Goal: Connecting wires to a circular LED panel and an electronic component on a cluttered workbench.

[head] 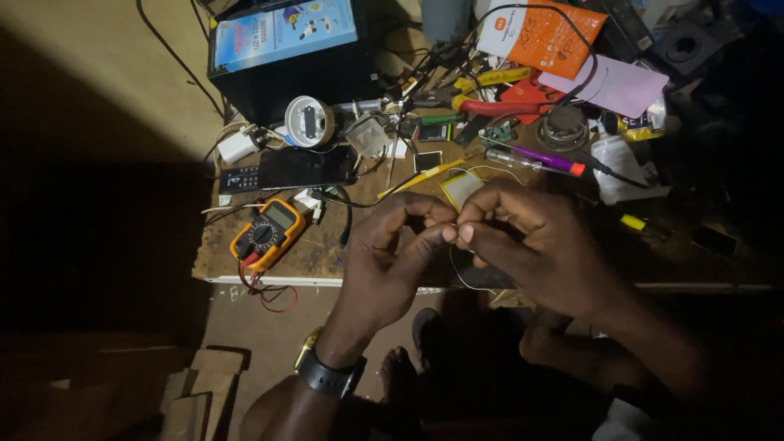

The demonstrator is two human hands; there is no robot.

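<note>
Where the two hands meet at the centre of the frame, a thin pale wire (pixel 454 265) is pinched between them, and its visible run drops from the fingertips in a loose curve toward the lower middle, so its long axis reads roughly top to bottom; another fine strand arcs away toward the upper right, past a small silvery flat pack (pixel 460 188) lying just above the knuckles. The left hand (pixel 390 257) comes up from the bottom of the frame, wrist cocked, watch strap showing, fingers curled tight with thumb and forefinger closed on the wire. The right hand (pixel 523 241) reaches in from the lower right, fingers folded over, fingertips nipped shut on the same wire. Both hover over the front edge of the cluttered wooden surface (pixel 318 253). An orange multimeter (pixel 267 234) sits at centre left, a purple pen-shaped tool (pixel 535 159) upper right.
</note>
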